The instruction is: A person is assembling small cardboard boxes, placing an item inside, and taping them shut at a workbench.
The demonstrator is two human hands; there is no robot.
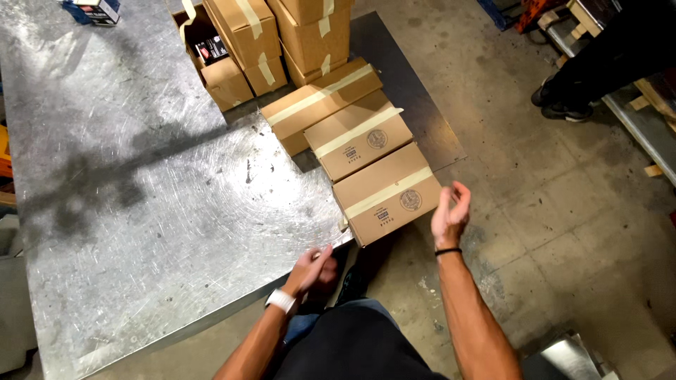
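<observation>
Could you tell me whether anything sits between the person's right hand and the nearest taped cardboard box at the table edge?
Nothing visible does. The right hand hovers open beside the nearest taped box, with only bare floor between them. The left hand is at the metal table edge, below that box.

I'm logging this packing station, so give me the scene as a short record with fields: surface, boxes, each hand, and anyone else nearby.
Surface: scratched metal table over a concrete floor.
Sealed boxes: three taped cardboard boxes in a row at the table's right edge; nearest box overhangs the corner.
Stack: more taped boxes at the far edge, beside an open box.
Left hand: at the table's near edge, holding nothing that shows.
Right hand: raised, open, empty, just right of the nearest box, not touching it.
Other person: dark shoes at upper right.
</observation>
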